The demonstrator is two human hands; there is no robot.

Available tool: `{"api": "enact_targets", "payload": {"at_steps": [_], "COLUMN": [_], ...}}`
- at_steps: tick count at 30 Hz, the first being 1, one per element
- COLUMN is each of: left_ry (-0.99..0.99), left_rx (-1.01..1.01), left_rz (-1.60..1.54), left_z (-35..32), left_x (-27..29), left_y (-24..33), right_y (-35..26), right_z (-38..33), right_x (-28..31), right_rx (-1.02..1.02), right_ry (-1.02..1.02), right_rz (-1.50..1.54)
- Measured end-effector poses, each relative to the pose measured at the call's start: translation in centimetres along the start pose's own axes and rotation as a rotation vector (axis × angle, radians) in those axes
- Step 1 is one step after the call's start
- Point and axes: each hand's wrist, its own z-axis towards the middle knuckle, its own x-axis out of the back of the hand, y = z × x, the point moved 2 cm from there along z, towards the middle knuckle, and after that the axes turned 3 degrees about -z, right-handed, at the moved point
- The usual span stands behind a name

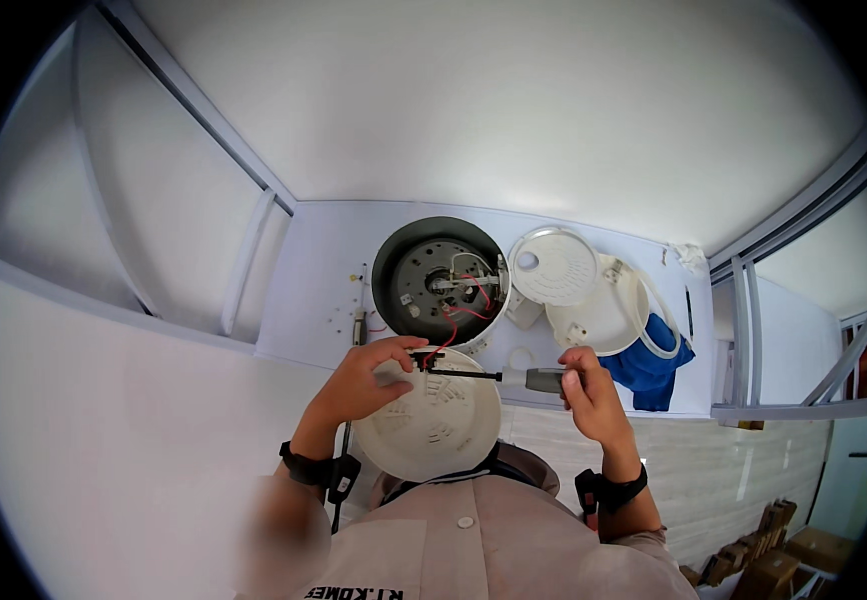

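My right hand (591, 400) is closed round the grey handle of a screwdriver (536, 379), its long dark shaft lying level and pointing left. The shaft's tip reaches a small black terminal piece (428, 360) with a red wire running to it. My left hand (362, 386) pinches at that black piece, thumb and forefinger on its left side. Below both hands a round cream plastic base (434, 440) with slots rests against my body and the table edge. Just beyond it stands a round appliance housing (441, 282), open-topped and dark inside, with red and white wires.
Right of the housing lie a round white vented cover (557, 266) and a cream round lid (609, 320) with a pale curved strip. A blue cloth (651, 370) sits at the table's front edge. Another screwdriver (359, 328) and several small screws lie on the left of the table (304, 270).
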Motion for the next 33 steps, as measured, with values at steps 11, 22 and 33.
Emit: {"api": "enact_targets", "payload": {"at_steps": [11,22,33], "left_ry": [-0.003,-0.01,-0.016], "left_rx": [0.002,0.023,0.014], "left_rz": [-0.092,-0.096,-0.148], "left_z": [0.3,1.2,1.2], "left_x": [-0.2,-0.4,-0.3], "left_y": [-0.4,0.4,0.2], "right_y": [-0.5,-1.7,-0.8], "right_z": [-0.3,-0.8,-0.8], "right_x": [0.6,0.6,0.6], "right_rx": [0.291,0.123,-0.03], "right_ry": [0.055,0.006,0.038], "right_rz": [-0.022,-0.043,0.041]}}
